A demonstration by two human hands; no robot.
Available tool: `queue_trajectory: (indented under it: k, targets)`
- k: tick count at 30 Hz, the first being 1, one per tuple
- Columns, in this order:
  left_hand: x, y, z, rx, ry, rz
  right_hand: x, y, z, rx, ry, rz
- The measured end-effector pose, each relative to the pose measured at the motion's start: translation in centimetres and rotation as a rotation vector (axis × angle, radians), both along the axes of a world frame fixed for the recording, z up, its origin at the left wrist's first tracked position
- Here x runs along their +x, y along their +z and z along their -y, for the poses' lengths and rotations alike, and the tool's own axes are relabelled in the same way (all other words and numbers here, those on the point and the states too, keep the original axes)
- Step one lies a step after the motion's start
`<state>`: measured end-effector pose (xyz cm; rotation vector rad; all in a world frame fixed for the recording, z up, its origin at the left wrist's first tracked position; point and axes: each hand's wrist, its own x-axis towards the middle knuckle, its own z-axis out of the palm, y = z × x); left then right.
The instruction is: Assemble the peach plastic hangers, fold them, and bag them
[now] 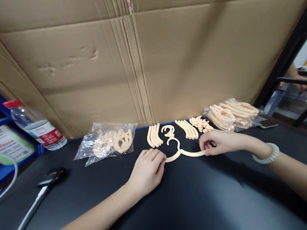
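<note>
A cream plastic clothes hanger (192, 154) lies low over the black table with its hook pointing away from me. My left hand (149, 169) is closed on the end of its left arm. The right arm's tip is pinched by my right hand (218, 142), which wears a pale beaded bracelet on the wrist. Just behind the hanger are loose hooks (168, 130). Curved hanger arms lie in two rows, a left row (154, 136) and a right row (187, 129). A heap of small cream pieces (200, 123) sits beyond my right hand.
Clear bags of hanger parts lie at left (112, 142) and right (231, 114). A phone (267, 122) is beside the right bag. A water bottle (39, 127) and a black device (51, 177) on a white cable stand left. Cardboard (84, 71) walls the back. Another person's hand (299, 81) shows far right.
</note>
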<state>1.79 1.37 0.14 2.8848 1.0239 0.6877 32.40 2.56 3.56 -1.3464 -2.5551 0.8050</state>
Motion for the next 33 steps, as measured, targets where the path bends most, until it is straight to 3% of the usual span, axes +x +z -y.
queue_trajectory:
  k: [18, 33]
  targets:
    - [-0.4, -0.8, -0.7, -0.195, 0.18, 0.177, 0.3, 0.0, -0.1, -0.01, -0.02, 0.003]
    - [-0.4, -0.9, -1.2, -0.181, 0.242, 0.206, 0.1, -0.5, -0.3, 0.004, -0.053, -0.012]
